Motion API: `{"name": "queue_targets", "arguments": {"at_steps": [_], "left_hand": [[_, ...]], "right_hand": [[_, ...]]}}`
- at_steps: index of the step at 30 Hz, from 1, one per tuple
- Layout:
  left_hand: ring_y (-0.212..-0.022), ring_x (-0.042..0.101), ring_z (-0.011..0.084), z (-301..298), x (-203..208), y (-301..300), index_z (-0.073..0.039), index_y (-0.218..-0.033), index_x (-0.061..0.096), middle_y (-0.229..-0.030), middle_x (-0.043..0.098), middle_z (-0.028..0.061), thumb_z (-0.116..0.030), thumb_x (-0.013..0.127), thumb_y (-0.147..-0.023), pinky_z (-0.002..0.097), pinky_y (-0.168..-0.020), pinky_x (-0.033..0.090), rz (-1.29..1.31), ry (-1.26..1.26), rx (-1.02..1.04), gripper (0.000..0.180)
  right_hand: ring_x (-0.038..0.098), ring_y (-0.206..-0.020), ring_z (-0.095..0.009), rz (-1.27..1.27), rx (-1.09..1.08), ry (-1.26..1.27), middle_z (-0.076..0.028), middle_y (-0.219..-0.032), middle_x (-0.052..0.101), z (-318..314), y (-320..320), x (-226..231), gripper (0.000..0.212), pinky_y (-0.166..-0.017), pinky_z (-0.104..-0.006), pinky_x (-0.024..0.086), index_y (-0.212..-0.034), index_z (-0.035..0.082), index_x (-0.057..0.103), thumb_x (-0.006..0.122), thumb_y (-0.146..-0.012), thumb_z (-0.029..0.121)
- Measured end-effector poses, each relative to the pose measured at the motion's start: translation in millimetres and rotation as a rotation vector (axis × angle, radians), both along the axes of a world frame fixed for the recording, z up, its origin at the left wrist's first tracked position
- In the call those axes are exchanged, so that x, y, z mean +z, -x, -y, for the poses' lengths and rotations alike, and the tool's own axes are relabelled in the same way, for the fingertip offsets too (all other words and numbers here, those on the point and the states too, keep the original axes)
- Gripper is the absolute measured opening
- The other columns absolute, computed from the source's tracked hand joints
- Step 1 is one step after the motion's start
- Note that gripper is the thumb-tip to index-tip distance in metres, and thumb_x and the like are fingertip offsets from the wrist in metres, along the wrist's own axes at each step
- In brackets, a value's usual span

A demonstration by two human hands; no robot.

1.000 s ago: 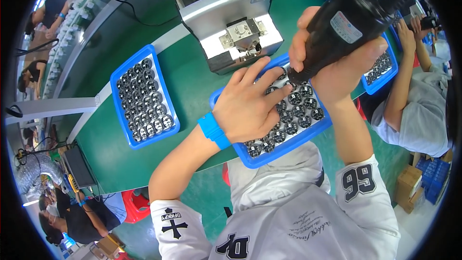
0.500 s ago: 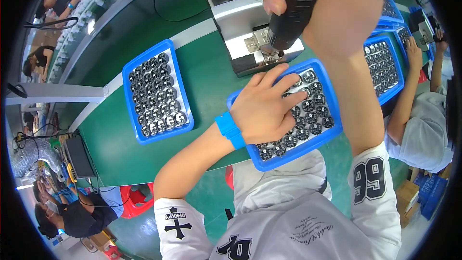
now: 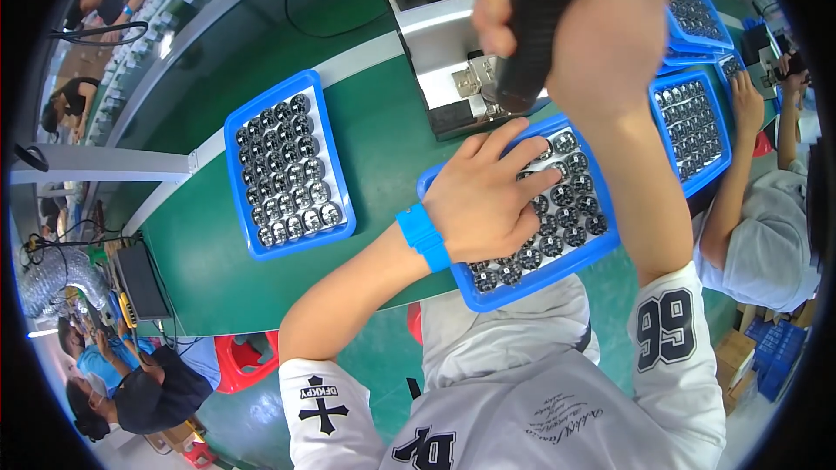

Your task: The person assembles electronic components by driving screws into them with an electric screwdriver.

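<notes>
My right hand (image 3: 601,52) is wrapped round a black electric screwdriver (image 3: 544,26), blurred by motion. The screwdriver's lower end points down at the small metal fixture (image 3: 470,80) on the front of a silver machine; its bit is not visible. Just below, my left hand (image 3: 488,196), with a blue wristband, lies palm down and fingers spread over a blue tray (image 3: 514,298). Its fingers rest on or just above rows of shiny black round parts (image 3: 570,194) in a white insert. Whatever lies under the palm is hidden.
On the green table (image 3: 374,165) to the left stands another blue tray (image 3: 348,222) of similar round parts. More filled blue trays (image 3: 724,161) are at the right, beside a co-worker's arm (image 3: 736,148). A grey frame post (image 3: 113,167) rises at the left.
The screwdriver and my right hand have shifted slightly, the tool's lower end now blurred and covering more of the fixture. My left hand stays spread over the tray. The whole view has shifted a little.
</notes>
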State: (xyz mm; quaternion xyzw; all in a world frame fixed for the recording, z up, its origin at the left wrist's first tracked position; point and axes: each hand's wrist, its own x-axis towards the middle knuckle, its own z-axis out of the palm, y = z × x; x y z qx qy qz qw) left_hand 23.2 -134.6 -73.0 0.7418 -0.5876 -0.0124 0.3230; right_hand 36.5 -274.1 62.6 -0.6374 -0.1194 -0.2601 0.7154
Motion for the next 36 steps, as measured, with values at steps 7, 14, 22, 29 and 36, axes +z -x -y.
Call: {"name": "queue_targets", "arguments": {"at_steps": [7,14,22,29,36], "left_hand": [[-0.139,0.046,0.0376,-1.3,0.0,1.0,-0.012,-0.121,0.072,-0.136,0.059,0.0131,-0.022,0.068,-0.079,0.0472,-0.106,0.043,0.038,0.017,0.013,0.043],[-0.141,0.045,0.0397,-1.0,3.5,-0.9,-0.011,-0.129,0.068,-0.141,0.055,0.0133,-0.013,0.068,-0.076,0.0496,-0.107,0.043,-0.009,-0.039,-0.021,0.054],[-0.138,0.048,0.0379,2.2,5.5,-0.8,-0.008,-0.123,0.071,-0.135,0.059,0.0126,-0.018,0.067,-0.077,0.0465,-0.106,0.044,0.059,-0.06,-0.014,0.046],[-0.138,0.048,0.0378,2.0,6.6,-1.5,-0.007,-0.121,0.073,-0.135,0.059,0.0134,-0.017,0.066,-0.078,0.0463,-0.106,0.045,0.053,-0.06,-0.011,0.045],[-0.139,0.047,0.0378,2.1,5.4,-3.7,-0.005,-0.119,0.073,-0.135,0.059,0.0141,-0.016,0.065,-0.079,0.046,-0.106,0.045,0.018,-0.041,-0.017,0.043]], "right_hand": [[0.055,-0.061,-0.018,0.001,0.132,0.12,-0.008,-0.08,0.057,44.9,68.1,-0.5,0.111,-0.06,-0.0348,0.045,-0.133,-0.003,0.049,0.027,-0.085,0.094],[0.056,-0.06,-0.019,-0.024,0.102,0.036,-0.009,-0.079,0.057,70.1,94.2,-35.3,0.113,-0.06,-0.0345,0.047,-0.131,-0.001,0.051,0.032,-0.081,0.098],[0.056,-0.058,-0.021,-0.059,0.114,-0.084,-0.01,-0.073,0.06,59.4,92.9,-47.6,0.121,-0.057,-0.0335,0.048,-0.128,-0.003,0.051,0.033,-0.073,0.104],[0.058,-0.058,-0.022,-0.215,0.1,-0.106,-0.011,-0.072,0.062,51.3,95.3,-41.9,0.126,-0.056,-0.034,0.048,-0.128,-0.004,0.049,0.033,-0.069,0.107],[0.06,-0.062,-0.025,-0.127,0.144,-0.059,-0.014,-0.076,0.063,55.0,91.2,-56.6,0.128,-0.06,-0.0339,0.049,-0.131,-0.005,0.048,0.04,-0.067,0.106]]}}
